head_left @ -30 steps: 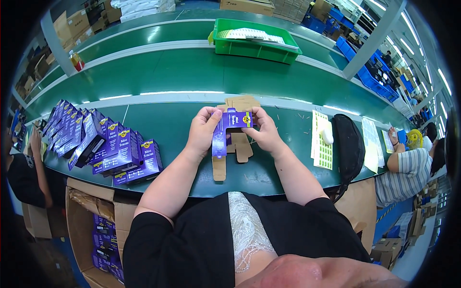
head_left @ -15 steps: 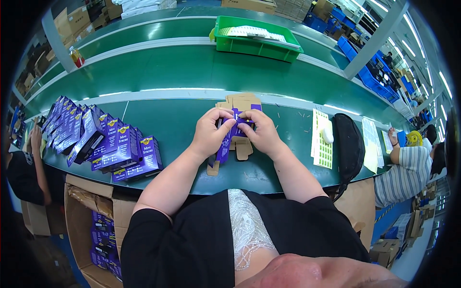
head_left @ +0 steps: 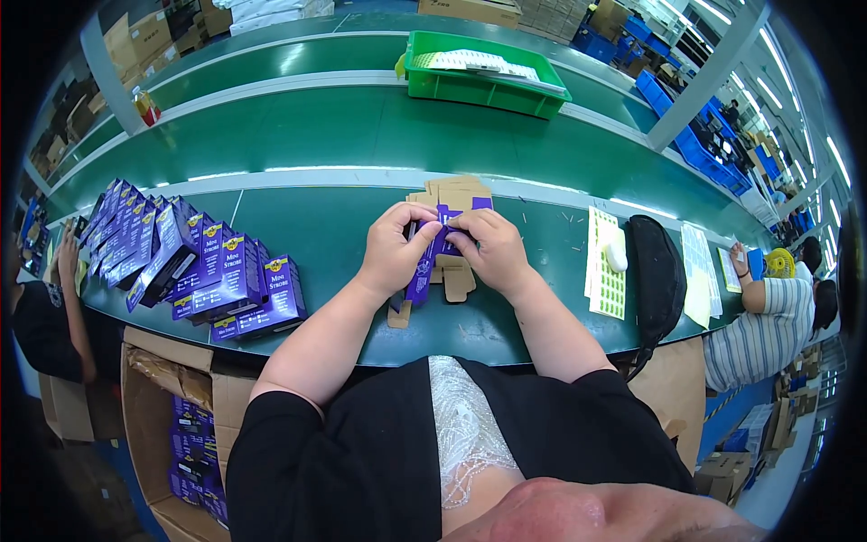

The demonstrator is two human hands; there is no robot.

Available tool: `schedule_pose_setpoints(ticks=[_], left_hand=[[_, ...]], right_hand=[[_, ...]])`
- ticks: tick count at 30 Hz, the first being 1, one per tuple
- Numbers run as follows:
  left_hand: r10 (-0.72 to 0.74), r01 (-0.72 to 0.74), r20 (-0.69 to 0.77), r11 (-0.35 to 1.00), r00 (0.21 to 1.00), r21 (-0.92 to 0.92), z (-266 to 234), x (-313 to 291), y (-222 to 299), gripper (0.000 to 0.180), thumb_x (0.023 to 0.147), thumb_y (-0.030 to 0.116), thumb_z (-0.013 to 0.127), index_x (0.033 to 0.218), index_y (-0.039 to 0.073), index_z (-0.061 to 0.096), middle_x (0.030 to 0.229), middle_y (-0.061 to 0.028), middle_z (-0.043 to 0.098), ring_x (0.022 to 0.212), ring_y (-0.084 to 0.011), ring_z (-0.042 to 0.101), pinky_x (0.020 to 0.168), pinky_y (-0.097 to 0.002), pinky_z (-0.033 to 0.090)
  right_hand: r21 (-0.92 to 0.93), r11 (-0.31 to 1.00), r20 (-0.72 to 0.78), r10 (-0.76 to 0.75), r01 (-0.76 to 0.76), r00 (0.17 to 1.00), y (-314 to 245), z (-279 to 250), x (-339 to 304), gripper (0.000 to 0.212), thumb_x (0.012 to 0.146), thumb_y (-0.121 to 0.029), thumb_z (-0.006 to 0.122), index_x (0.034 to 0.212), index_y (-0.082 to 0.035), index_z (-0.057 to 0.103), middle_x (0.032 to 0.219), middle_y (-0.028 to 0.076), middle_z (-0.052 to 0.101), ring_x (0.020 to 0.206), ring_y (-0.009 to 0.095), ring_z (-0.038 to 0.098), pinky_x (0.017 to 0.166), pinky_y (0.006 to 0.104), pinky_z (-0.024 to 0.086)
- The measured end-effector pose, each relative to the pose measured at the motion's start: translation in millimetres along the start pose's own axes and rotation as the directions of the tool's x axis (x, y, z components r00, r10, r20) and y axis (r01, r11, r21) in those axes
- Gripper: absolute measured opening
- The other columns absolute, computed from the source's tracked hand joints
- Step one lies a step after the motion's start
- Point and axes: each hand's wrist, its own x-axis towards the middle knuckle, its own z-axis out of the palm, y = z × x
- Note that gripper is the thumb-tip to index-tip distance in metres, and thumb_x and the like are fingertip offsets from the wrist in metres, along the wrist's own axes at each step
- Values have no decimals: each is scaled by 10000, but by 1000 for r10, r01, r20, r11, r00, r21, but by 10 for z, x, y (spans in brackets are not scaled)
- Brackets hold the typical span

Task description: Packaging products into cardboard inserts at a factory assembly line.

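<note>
Both my hands meet over a purple carton [head_left: 421, 278], partly folded, with a bare cardboard flap at its near end. My left hand [head_left: 397, 244] grips its left side, thumb and fingers closed on it. On the other side my right hand [head_left: 488, 246] has thumb and forefinger pinched at the carton's upper edge. The fingers hide much of the carton there. Under and behind it lies a stack of flat carton blanks [head_left: 459, 191], brown side up with some purple showing. Many finished-looking purple boxes [head_left: 237, 275] stand leaning in rows to the left.
Right of my hands lie yellow-green sticker sheets [head_left: 607, 289], a white rounded object [head_left: 616, 255] and a black pouch [head_left: 655, 275]. A green bin [head_left: 488, 86] sits on the far belt. An open cardboard box [head_left: 172, 352] stands below left. Co-workers sit at both sides.
My right fingers have shifted slightly left and closed in on the carton's edge. My left hand stays almost in place, still holding the carton.
</note>
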Motion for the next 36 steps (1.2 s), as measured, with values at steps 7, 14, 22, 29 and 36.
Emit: schedule_pose_setpoints(ticks=[7,14,22,29,36], left_hand=[[10,-10,-25,1000,1000,24,5,2,-2,84,841,46,649,919,16,650,936,-77,655,810,-174,599,752,-265,480],[59,-60,25,996,998,69,-11,-9,69,80,842,49,649,914,15,654,920,-72,654,788,-168,596,729,-260,479],[-12,12,1,995,1000,94,-16,-20,40,75,842,54,645,906,15,660,875,-66,652,738,-156,573,695,-257,464],[14,-11,-31,995,999,98,7,-14,37,71,843,67,651,891,16,661,823,-59,632,685,-147,535,644,-254,441],[41,-38,-27,995,999,97,3,-28,59,71,844,71,653,889,18,664,825,-59,635,692,-148,545,650,-255,447]], right_hand=[[-35,997,-70,-66,64,995,-14,12,-15,145,762,-49,717,907,-49,703,860,72,676,703,201,604,649,272,491],[325,916,53,231,-235,972,14,-16,-26,93,762,-19,714,854,-34,711,849,64,676,677,183,596,629,263,485],[249,957,15,148,-147,989,-9,-4,-15,89,769,-4,714,857,-22,710,844,59,674,671,169,591,612,254,478],[186,974,-22,135,-128,991,-23,14,-48,104,759,1,719,860,-25,710,845,57,674,668,169,591,611,253,479],[255,952,16,171,-169,985,-37,-13,-30,89,766,7,712,849,-26,706,857,49,671,673,163,591,615,252,478]])
